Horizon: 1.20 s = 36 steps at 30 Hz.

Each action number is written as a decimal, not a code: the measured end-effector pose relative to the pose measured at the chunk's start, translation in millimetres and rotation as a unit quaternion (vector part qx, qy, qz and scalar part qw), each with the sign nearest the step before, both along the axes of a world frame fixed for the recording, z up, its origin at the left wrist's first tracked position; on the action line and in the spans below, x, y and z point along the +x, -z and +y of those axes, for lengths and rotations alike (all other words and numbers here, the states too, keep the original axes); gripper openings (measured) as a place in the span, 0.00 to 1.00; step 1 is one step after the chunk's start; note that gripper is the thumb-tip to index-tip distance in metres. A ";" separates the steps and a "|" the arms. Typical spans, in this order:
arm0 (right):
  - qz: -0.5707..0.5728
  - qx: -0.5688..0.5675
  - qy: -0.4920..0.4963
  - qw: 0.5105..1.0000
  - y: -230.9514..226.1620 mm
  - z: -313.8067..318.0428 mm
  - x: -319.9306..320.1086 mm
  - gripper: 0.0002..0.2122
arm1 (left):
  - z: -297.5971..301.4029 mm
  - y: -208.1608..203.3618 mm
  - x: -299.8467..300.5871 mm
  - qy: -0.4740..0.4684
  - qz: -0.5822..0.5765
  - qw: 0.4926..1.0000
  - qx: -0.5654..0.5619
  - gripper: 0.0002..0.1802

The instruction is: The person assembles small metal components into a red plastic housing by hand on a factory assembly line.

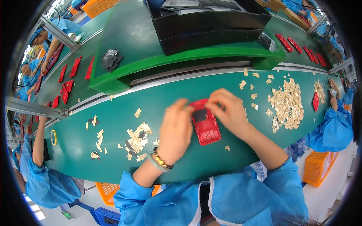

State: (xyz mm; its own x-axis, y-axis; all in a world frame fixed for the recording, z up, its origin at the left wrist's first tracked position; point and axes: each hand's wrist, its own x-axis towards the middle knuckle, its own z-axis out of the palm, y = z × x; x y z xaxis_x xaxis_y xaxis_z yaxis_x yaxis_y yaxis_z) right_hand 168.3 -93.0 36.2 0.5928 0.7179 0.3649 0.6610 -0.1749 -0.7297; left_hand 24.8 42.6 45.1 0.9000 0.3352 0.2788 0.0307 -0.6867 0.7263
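A red plastic casing [208, 133] lies on the green work surface in front of me, its ribbed inner side facing up. A dark rectangular patch [200, 115] covers part of its upper half. My left hand [175, 130] is at the casing's left edge, its fingers curled and smeared by motion, so their grip cannot be told. At the upper right edge of the casing, my right hand [230, 113] has thumb and forefinger brought together; anything between them is too small to make out. A small pale piece [227, 148] rests near the casing's lower right.
Pale cut pieces form a large pile [288, 105] on the right and a smaller pile [137, 139] mixed with dark bits on the left. A green-edged shelf [188, 56] carries a black bin [211, 32]. Beyond are red casings [75, 67]. Co-workers sit at both sides.
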 end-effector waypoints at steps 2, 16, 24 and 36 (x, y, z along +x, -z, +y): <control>0.181 -0.020 -0.004 0.983 19.8 8.7 15.7 0.06 | -9.6 29.5 5.2 0.078 -0.038 0.971 0.224 0.17; 0.260 -0.072 0.041 0.962 33.2 22.5 14.5 0.05 | -24.8 42.0 7.6 0.068 -0.009 0.959 0.273 0.24; 0.266 -0.063 0.040 0.961 38.0 19.1 17.6 0.05 | -24.0 41.6 9.0 0.070 -0.018 0.958 0.278 0.20; 0.205 -0.105 0.048 0.972 35.2 23.0 12.7 0.06 | -23.2 46.4 9.3 0.048 -0.020 0.965 0.259 0.20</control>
State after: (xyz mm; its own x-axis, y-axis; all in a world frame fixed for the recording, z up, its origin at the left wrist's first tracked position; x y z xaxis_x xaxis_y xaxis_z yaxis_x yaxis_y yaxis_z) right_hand 180.9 -70.0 1.0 0.7256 0.6849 -0.0658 0.2948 -0.3959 -0.8697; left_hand 34.1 19.4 -1.3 0.9050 0.0576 0.4216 -0.0719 -0.9558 0.2850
